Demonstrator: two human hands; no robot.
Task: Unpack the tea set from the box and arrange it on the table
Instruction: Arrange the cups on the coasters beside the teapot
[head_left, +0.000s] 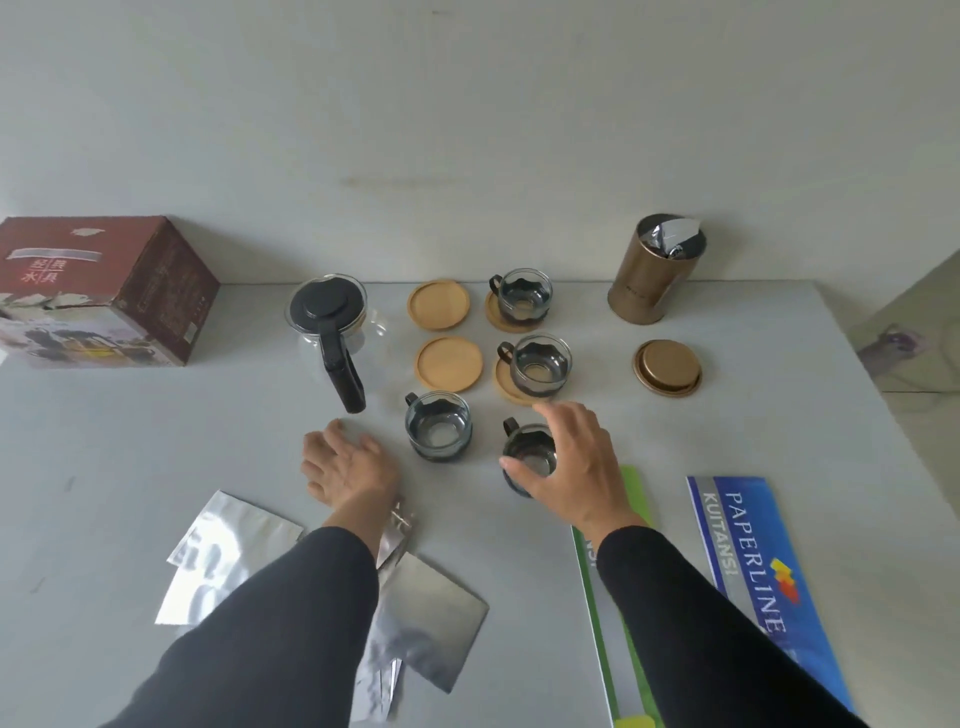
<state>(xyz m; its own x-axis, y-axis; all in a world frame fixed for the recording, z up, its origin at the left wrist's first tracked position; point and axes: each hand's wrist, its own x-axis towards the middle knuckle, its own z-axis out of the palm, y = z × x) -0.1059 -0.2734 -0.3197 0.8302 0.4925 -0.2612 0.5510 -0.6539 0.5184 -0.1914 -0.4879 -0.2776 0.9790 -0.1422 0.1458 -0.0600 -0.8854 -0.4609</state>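
Glass, thin and slick, the cup (530, 457) near the teapot (332, 332) looks light but breakable. Right hand (566, 462) curls around its rim; gripping the walls seems safest. Left hand (345, 460) lies spread on the surface (156, 441).

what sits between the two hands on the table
One glass cup stands off its coaster between the left hand and right hand, seen in the head view.
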